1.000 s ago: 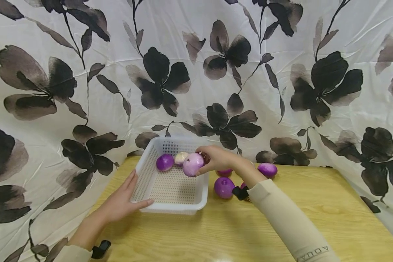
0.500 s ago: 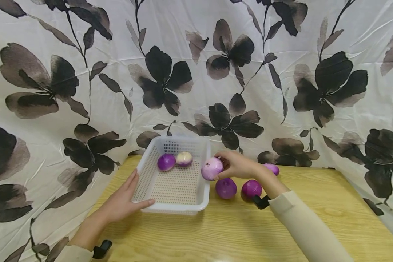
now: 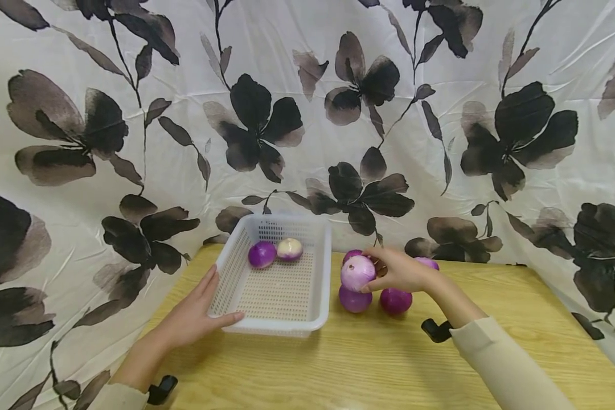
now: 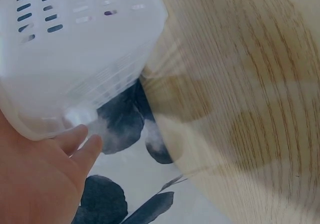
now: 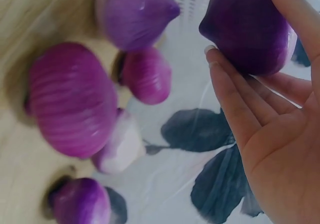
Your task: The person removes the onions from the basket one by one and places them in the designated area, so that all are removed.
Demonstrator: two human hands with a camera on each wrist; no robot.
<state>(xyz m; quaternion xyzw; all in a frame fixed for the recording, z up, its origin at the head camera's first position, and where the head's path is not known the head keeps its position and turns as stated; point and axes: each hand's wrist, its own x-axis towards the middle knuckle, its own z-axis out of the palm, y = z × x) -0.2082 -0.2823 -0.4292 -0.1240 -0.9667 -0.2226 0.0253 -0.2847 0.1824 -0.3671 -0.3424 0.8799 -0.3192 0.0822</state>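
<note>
1. the right hand [image 3: 400,270] is gripping a pale purple onion [image 3: 357,273] with curled fingers, just to the right of the white basket [image 3: 322,267], above the table [image 3: 369,359]. the grip looks best kept snug round the widest part, since the round, smooth skin seems likely to slip.

2. the left hand [image 3: 195,316] is resting on the near left corner of the basket, fingers straight along the wall and thumb on the front rim, holding nothing. keeping that light pressure on should stop the light basket from sliding.

3. the held onion is hovering right over a darker purple onion [image 3: 355,299] that is lying on the table just right of the basket, with a magenta onion [image 3: 395,300] next to it, farther from the basket. two more are showing behind the hand, partly hidden. moving slowly and staying clear of these seems wise, because a nudge could send them rolling.

4. inside the basket, at its far end, a purple onion [image 3: 262,254] and a cream-topped onion [image 3: 290,249] are sitting side by side and appear to touch. the near part of the basket floor is bare.

5. in the right wrist view the fingers [image 5: 235,109] are cupping the onion from below, so easing the fingers off gently, only once it is supported, looks safest.
</note>
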